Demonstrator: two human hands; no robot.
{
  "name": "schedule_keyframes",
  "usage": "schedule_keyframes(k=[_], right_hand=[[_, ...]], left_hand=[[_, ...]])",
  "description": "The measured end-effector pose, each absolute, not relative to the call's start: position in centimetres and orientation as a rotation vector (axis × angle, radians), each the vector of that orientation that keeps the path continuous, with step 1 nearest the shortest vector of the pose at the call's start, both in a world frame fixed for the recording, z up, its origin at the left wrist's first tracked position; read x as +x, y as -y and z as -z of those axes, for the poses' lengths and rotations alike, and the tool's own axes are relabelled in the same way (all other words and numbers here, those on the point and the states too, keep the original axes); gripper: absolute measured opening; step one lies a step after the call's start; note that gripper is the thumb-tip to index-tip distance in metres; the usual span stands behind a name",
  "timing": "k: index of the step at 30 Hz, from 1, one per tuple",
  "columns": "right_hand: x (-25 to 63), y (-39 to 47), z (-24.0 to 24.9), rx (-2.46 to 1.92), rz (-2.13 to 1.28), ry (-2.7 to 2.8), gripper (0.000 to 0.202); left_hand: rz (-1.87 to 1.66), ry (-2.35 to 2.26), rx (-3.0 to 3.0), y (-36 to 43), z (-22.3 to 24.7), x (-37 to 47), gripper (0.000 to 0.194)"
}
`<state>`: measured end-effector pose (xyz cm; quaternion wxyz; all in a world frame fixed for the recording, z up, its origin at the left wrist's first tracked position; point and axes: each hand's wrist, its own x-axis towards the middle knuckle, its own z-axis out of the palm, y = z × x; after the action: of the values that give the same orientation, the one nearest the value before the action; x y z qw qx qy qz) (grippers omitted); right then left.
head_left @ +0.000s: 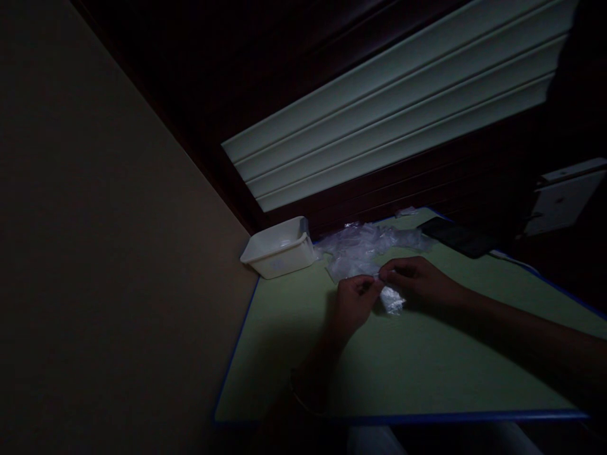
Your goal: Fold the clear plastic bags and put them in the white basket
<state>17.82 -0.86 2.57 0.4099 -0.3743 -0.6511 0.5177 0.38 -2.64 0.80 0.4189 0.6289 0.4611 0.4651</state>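
Observation:
Both hands meet above the middle of a pale green table (pixel 294 328). My left hand (pixel 353 304) is closed in a pinch, its fingertips at the edge of a small clear plastic bag (pixel 392 299). My right hand (pixel 417 280) pinches the same bag from the other side, the fingertips of the two hands almost touching. The bag hangs below the fingers and catches the light. Just behind the hands lies a loose pile of clear plastic bags (pixel 360 243). The picture is dark, and finer detail between the fingertips cannot be made out.
A white plastic bin (pixel 284 258) stands at the table's back left corner, beside the wall. A dark flat tablet or phone (pixel 459 237) with a white cable (pixel 515 259) lies at the back right. A white box (pixel 566 199) is beyond the table's right side.

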Motion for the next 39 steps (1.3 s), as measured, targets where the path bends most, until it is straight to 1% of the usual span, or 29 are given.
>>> schedule_keyframes(k=[3, 9, 13, 17, 23, 30, 34, 39], right_hand=[[18.0, 0.6, -2.5, -0.957, -1.259, 1.648, 0.034], [18.1, 0.4, -2.8, -0.964, -1.188, 1.625, 0.036], [18.2, 0.4, -2.8, -0.951, -1.170, 1.621, 0.034], [18.2, 0.2, -2.6, -0.943, -1.145, 1.631, 0.035], [18.0, 0.3, -2.6, -0.897, -1.192, 1.607, 0.030], [18.0, 0.3, -1.9, -0.865, -1.277, 1.617, 0.031], [17.9, 0.4, -1.8, -0.878, -1.217, 1.620, 0.035], [18.0, 0.6, -2.8, -0.909, -1.091, 1.653, 0.038]], left_hand=[[-1.164, -1.180, 1.623, 2.8, -0.7, 0.5, 0.031], [-1.340, -1.166, 1.682, 3.2, -1.6, 0.5, 0.028], [-1.277, -1.083, 1.802, 3.7, -1.9, 0.5, 0.025], [-1.234, -1.107, 1.893, 3.9, -1.9, 0.6, 0.023], [-1.231, -1.108, 1.961, 3.9, -2.0, 0.6, 0.022], [-1.189, -1.088, 2.015, 4.2, -2.0, 0.7, 0.018], [-1.165, -1.097, 2.027, 4.3, -2.0, 0.8, 0.018], [-1.140, -1.089, 2.014, 4.2, -1.9, 0.8, 0.023]])
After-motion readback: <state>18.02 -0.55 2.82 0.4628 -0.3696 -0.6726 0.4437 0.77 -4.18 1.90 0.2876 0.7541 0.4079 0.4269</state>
